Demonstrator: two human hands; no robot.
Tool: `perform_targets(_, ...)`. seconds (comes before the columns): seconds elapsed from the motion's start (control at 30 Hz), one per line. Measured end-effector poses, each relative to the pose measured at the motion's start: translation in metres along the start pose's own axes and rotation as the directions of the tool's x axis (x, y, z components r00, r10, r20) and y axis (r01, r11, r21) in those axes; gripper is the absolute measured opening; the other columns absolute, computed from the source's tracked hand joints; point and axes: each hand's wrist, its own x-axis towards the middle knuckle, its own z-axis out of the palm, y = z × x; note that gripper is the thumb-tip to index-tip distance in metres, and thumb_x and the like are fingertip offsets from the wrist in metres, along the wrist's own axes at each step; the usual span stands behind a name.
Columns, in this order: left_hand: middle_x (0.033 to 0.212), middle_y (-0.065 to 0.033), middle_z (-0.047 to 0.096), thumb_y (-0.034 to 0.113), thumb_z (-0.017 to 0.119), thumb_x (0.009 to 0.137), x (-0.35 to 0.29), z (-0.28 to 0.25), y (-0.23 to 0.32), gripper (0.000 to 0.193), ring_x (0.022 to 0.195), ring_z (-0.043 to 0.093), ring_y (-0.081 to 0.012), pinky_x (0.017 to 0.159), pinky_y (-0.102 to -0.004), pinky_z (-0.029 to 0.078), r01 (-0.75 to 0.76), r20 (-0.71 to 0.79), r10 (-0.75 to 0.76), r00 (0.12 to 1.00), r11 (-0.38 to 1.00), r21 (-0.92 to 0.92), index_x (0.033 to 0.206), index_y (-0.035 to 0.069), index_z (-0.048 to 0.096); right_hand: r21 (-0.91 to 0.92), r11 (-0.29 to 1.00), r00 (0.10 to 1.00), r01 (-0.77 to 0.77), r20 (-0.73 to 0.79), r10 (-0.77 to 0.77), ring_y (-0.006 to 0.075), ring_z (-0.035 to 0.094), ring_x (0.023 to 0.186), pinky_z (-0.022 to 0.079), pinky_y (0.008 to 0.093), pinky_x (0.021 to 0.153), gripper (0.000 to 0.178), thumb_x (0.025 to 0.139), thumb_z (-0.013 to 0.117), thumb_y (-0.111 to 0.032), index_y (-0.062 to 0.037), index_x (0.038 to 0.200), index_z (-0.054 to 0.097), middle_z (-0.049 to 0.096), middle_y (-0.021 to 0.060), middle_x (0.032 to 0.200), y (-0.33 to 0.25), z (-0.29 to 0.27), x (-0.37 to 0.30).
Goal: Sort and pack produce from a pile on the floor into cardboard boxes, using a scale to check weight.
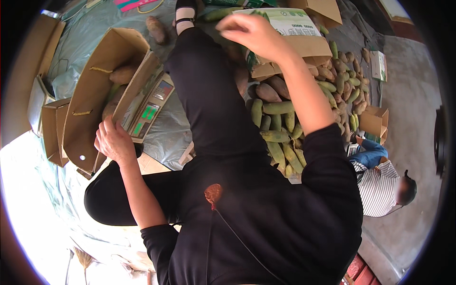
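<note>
While the left hand rests with its fingers curled over the edge of an open cardboard box, the right hand reaches far forward over the top of a printed green-and-white carton. The left fingers are closed on the box flap, gripping it just beside a weighing scale with a lit green display. That box sits on the scale and holds a few brownish sweet potatoes. The right hand's fingers are loosely bent and partly apart above the carton's rim; whether they actually pinch anything cannot be told, and nothing is seen in the palm.

Between the two arms stretches the person's own leg in black trousers, ending in a strapped sandal at the top of the view. To the right of the leg lies a heap of long green-yellow and brown tubers, spreading up toward more of them further off. A blue-grey plastic sheet covers the ground under the scale. At the right edge another person in a striped shirt crouches near a small cardboard box.
</note>
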Motion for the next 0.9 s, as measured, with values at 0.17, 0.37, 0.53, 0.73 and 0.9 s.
perform_targets(0.17,0.096,-0.0024,0.062,0.014,0.063,0.079,0.002,0.004,0.005,0.026,0.093,0.058,-0.0240,0.083,-0.0397,0.040,-0.027,-0.066,0.028,0.997,0.999,0.021,0.105,0.012,0.059,-0.205,0.844,0.868,-0.496,-0.091,0.488,0.0250,0.063,0.081,0.049,0.0344,0.071,0.017,0.082,0.061,-0.014,0.0001,0.090,0.065,0.065,0.0162,0.087,0.128,-0.003,-0.130)
perform_targets(0.37,0.097,-0.0039,0.062,0.014,0.063,0.079,-0.001,0.002,0.005,0.027,0.093,0.058,-0.0254,0.083,-0.0407,0.040,-0.030,-0.049,0.032,0.998,0.999,0.028,0.106,0.011,0.058,0.478,-0.068,-0.130,-0.876,-0.098,0.987,0.0241,0.056,0.094,0.048,0.0421,0.075,0.032,0.085,0.064,-0.022,-0.0112,0.114,0.054,0.057,0.0085,0.107,0.238,0.051,-0.260)
perform_targets(0.53,0.097,-0.0060,0.061,0.014,0.064,0.078,-0.001,-0.002,0.004,0.028,0.094,0.057,-0.0270,0.084,-0.0413,0.039,-0.012,-0.045,0.012,0.999,1.000,0.015,0.105,0.010,0.058,0.760,-0.154,-0.395,-0.631,-0.145,0.907,0.0292,0.056,0.088,0.050,0.0518,0.068,0.054,0.071,0.079,-0.032,-0.0054,0.111,0.056,0.057,0.0114,0.102,0.264,0.082,-0.316)
perform_targets(0.73,0.092,-0.0056,0.060,0.012,0.063,0.077,0.002,0.000,0.007,0.025,0.092,0.056,-0.0255,0.084,-0.0401,0.039,-0.018,-0.040,0.016,0.999,0.999,-0.038,0.101,0.011,0.059,0.908,-0.204,-0.392,-0.367,0.048,0.919,0.0270,0.047,0.096,0.044,0.0479,0.077,0.058,0.070,0.080,-0.038,-0.0154,0.115,0.051,0.045,0.0063,0.106,0.315,0.091,-0.346)
perform_targets(0.9,0.093,-0.0054,0.060,0.013,0.063,0.077,0.001,-0.004,0.005,0.024,0.094,0.056,-0.0247,0.086,-0.0397,0.038,0.013,-0.042,-0.016,0.999,0.998,-0.057,0.101,0.011,0.060,0.902,-0.294,-0.384,-0.317,0.161,0.909,0.0233,0.044,0.087,0.043,0.0436,0.077,0.059,0.068,0.080,-0.040,-0.0148,0.112,0.049,0.041,0.0055,0.101,0.339,0.094,-0.340)
